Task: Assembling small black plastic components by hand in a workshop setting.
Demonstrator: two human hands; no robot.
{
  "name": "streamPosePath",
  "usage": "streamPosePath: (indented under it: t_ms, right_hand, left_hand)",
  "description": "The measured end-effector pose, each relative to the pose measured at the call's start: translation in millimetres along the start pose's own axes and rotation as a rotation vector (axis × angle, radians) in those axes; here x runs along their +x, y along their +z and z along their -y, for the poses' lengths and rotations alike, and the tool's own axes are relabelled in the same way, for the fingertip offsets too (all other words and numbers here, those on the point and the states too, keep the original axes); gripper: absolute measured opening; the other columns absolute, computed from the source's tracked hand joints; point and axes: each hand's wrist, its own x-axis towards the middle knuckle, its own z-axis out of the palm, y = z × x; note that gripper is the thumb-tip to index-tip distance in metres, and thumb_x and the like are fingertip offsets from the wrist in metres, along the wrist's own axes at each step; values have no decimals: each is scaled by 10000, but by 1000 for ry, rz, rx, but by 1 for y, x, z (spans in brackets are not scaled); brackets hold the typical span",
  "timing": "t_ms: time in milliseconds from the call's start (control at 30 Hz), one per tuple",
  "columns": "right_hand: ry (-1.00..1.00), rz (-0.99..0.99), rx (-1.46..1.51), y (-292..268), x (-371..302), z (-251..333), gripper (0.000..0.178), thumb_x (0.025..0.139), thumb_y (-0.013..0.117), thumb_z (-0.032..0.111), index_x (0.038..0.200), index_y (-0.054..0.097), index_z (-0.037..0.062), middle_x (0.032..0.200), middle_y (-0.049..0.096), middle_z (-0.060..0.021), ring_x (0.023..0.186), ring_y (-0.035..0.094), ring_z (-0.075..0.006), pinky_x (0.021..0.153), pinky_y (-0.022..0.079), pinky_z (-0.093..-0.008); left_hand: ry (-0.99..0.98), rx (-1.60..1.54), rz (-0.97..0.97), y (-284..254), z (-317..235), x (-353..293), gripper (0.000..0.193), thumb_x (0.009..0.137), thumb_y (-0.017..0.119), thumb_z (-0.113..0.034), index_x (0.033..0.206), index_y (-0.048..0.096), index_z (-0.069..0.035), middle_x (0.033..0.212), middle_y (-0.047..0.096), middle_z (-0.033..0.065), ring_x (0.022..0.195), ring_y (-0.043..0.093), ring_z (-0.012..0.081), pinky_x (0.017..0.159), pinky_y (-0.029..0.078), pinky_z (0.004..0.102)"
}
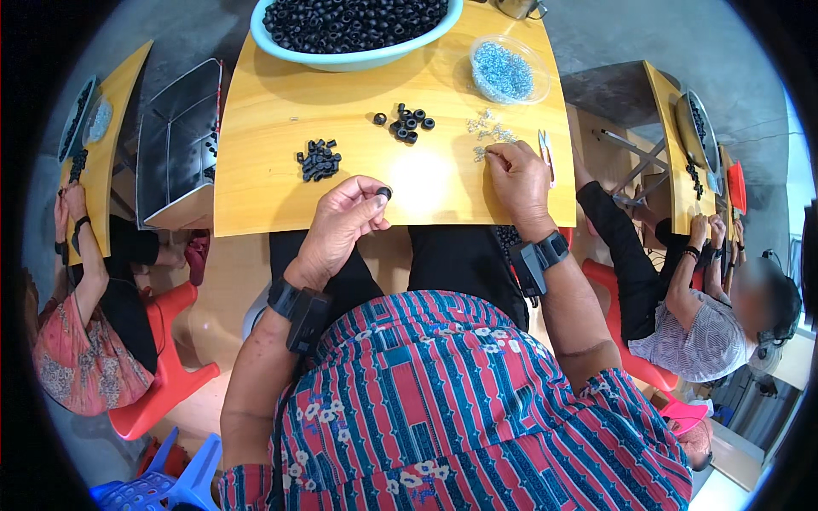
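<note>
Light blue basin [358, 61], table's far edge: far rim cut off by the picture's top edge.
Metal cup [515, 7], table's far right corner: top cut off likewise.
Black ring [384, 193], table's near edge: partly hidden by the left hand's [341, 221] finger and thumb.
Right hand [521, 183], toward the table's near right corner: content of its fingertips, if any, too small to tell.
Loose metal pieces [486, 128], table's right edge: exact shape too small to tell.
Wearer's knees: hidden beneath the table's [273, 192] near edge.
</note>
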Motion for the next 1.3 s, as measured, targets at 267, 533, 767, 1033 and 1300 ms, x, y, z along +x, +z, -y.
streamPosePath:
  t_ms: [267,533,767,1033,1300]
  right_hand:
    - [-7,-42,44,3,-2,-7,112,791,548,98,737,635,52,765,613,-153,751,582,-342,686,471,-430]
    - [-23,-119,94,1,-4,-6,66,786,663,59,838,668,19,705,596,-77,605,555,-158,569,445,-272]
    - [-31,163,545,-16,-14,53,70,776,655,15,844,668,9,767,623,-95,702,605,-196,632,475,-289]
    - [-172,364,475,-11,-12,96,63,776,659,40,838,656,29,738,586,-102,681,594,-231,631,472,-314]
    - [-345,392,361,-11,-8,105,73,770,657,62,839,649,42,760,583,-120,723,595,-299,654,476,-354]
  left_hand:
    - [3,1,-10,1,1,-1,133,922,556,-92,1036,565,-23,798,522,-9,715,511,74,732,501,258]
    - [-2,18,-42,-3,2,-3,158,924,553,-93,1051,578,-2,808,535,-7,707,514,72,727,503,256]
    - [-13,-23,-58,4,3,-4,211,925,560,-114,1091,591,12,826,573,3,721,531,75,729,515,265]
    - [-3,-63,-42,5,3,-14,190,933,553,-125,1066,588,5,817,574,12,725,540,76,729,521,256]
    - [19,48,-26,5,-2,-18,164,936,552,-145,1023,587,-11,817,555,-8,707,532,62,719,504,228]
